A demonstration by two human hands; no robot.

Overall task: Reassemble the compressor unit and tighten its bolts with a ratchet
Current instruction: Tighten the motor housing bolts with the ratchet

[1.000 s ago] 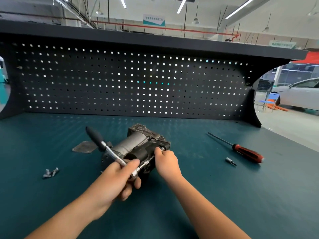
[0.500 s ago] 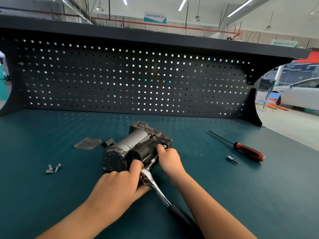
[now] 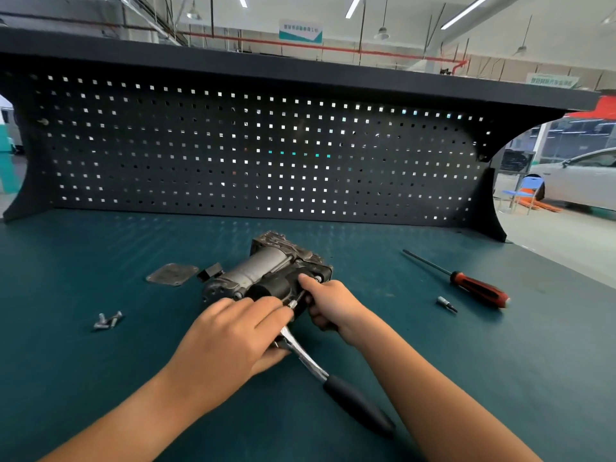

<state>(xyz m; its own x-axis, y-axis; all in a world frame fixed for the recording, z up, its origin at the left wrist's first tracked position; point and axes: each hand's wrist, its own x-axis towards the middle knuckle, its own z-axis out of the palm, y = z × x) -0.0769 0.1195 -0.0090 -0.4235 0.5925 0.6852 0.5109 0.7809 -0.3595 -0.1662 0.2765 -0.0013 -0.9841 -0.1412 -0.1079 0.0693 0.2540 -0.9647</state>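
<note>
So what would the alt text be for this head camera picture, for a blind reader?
Two bare hands work on a compressor on a green bench: the left hand grips a ratchet near its head, the right hand holds the compressor's end. Loose bolts and a plate lie to the left, a screwdriver and a bit to the right.

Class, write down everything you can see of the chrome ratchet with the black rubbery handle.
The chrome ratchet with the black handle has a polished metal shank and a head hidden under the left hand, whose fingers lie over it with the thumb beneath. A thin knurled extension bar runs from the head to the grey and black compressor unit. The thick matte handle points toward the viewer and rightward, low over the teal bench mat; whether it rests there is unclear.
</note>
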